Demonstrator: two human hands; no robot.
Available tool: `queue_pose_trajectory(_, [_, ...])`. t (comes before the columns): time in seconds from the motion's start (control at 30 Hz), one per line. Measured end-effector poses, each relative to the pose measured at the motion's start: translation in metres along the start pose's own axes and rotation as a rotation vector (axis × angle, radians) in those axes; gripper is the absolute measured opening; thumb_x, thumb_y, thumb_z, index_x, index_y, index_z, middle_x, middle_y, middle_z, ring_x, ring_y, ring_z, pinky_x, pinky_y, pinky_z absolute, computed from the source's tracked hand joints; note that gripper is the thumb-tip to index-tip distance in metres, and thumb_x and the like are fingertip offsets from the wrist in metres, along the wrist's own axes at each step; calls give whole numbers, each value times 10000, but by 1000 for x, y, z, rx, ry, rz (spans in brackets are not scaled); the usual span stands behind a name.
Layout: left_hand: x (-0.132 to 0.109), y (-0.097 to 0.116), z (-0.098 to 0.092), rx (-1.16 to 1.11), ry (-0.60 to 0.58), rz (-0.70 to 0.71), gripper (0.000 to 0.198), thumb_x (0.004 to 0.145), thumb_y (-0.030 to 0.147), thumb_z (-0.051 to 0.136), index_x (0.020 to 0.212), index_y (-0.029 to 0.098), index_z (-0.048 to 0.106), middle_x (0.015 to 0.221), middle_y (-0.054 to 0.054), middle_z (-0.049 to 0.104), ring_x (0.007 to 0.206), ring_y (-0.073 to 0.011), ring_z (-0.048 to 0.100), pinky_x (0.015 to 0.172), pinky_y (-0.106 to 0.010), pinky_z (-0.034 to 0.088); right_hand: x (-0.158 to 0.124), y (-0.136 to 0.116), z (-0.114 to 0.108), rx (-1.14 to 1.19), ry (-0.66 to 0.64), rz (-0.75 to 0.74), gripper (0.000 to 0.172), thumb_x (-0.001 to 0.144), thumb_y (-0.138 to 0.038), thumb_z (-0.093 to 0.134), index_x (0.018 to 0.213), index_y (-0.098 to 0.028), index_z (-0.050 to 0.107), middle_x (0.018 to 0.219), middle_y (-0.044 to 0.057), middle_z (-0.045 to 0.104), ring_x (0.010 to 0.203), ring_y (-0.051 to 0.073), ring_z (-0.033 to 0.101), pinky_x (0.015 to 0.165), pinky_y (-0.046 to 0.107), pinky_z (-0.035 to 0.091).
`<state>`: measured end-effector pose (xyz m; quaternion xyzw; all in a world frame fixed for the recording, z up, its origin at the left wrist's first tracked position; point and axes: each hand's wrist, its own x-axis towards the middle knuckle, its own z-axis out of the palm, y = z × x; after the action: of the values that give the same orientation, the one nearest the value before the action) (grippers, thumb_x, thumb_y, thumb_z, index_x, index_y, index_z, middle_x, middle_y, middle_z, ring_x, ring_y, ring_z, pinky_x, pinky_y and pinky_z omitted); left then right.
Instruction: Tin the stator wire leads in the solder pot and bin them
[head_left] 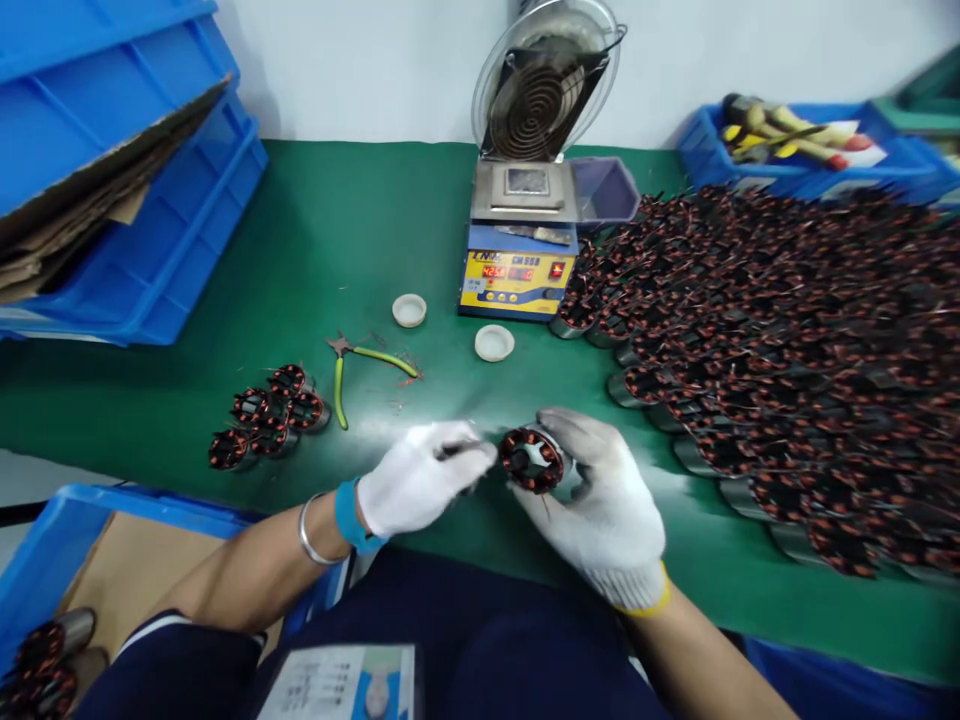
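My right hand point(600, 500), in a white knit glove with a yellow cuff, grips a motor stator point(532, 460) by its metal outer ring. The stator's copper windings and open centre face up toward me. Just to the left, my gloved left hand point(427, 478) is closed, thumb and fingers pinched beside the stator's edge. What lies in that pinch, if anything, is too small to make out. Green-handled cutting pliers point(340, 380) lie spread on the green table point(330, 240), with wire scraps nearby. A small group of stators point(271, 418) stands left of them.
A solder pot point(517, 265) with a lit display stands at the back, before a round fan. Two small white dishes point(494, 343) sit in front. Rows of stators point(750, 370) fill the right side. Blue crates point(187, 220) are stacked left; a blue bin point(810, 180) holds tools.
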<state>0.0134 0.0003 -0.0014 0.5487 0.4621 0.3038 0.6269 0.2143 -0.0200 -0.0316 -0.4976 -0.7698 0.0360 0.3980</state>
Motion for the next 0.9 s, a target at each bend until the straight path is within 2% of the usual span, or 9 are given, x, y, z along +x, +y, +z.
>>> queue_pose_trajectory(0.07, [0,-2,-5,-21,335,156,359,956,422,547,680,199,492,576,42,518,450,-96,482,455,-222,402,2,0,-1,-25,19,-14,408,819,-302,704,1192,-196,577,1102,130,694,1002,270,702,836,429,626])
queue_pose_trajectory(0.13, [3,-3,-10,118,533,392,309,992,428,505,789,197,533,688,4,588,558,-124,573,541,-246,485,4,-1,-1,-21,31,-34,392,821,-293,699,1178,-192,571,1098,129,689,998,259,703,821,415,632])
queue_pose_trajectory(0.23, [7,-5,-12,473,381,652,280,955,459,582,867,194,586,801,-37,630,701,-163,624,654,-286,522,6,-5,1,22,15,-57,371,831,-291,698,1165,-194,568,1090,123,690,988,248,707,816,398,636])
queue_pose_trajectory(0.33, [8,-7,-14,693,262,798,308,980,316,561,696,207,512,636,12,536,572,-132,529,567,-262,435,7,-10,3,51,4,-53,364,827,-313,705,1145,-200,570,1072,118,693,959,255,714,794,410,639])
queue_pose_trajectory(0.43, [4,-8,-21,623,447,917,272,969,206,563,708,211,486,626,23,510,538,-123,487,533,-263,394,7,-11,2,53,13,-3,365,816,-351,706,1121,-202,574,1063,120,691,949,264,717,783,426,638])
queue_pose_trajectory(0.53, [-1,-9,-28,379,607,894,217,958,160,576,758,211,507,653,26,508,554,-120,496,544,-260,394,11,-4,1,24,56,67,395,769,-367,725,1095,-198,577,1106,133,688,1038,288,706,868,462,620])
queue_pose_trajectory(0.6, [-2,-8,-26,373,560,857,237,960,146,562,739,206,502,638,29,510,541,-109,488,542,-254,385,21,5,2,-12,47,168,425,719,-359,735,1082,-197,586,1175,145,684,1118,305,686,936,466,596])
queue_pose_trajectory(0.77, [-1,-14,-5,575,214,840,255,959,263,573,714,200,537,617,11,590,543,-118,543,550,-257,409,60,41,18,-190,-190,543,581,649,-339,735,1194,-180,614,1170,129,700,1042,297,699,931,431,576])
queue_pose_trajectory(0.9, [3,-27,3,631,103,831,347,974,391,554,685,198,559,614,-10,617,552,-139,579,545,-272,428,83,62,32,-309,-310,503,542,662,-365,721,1169,-194,640,1172,119,681,1024,309,686,906,464,567])
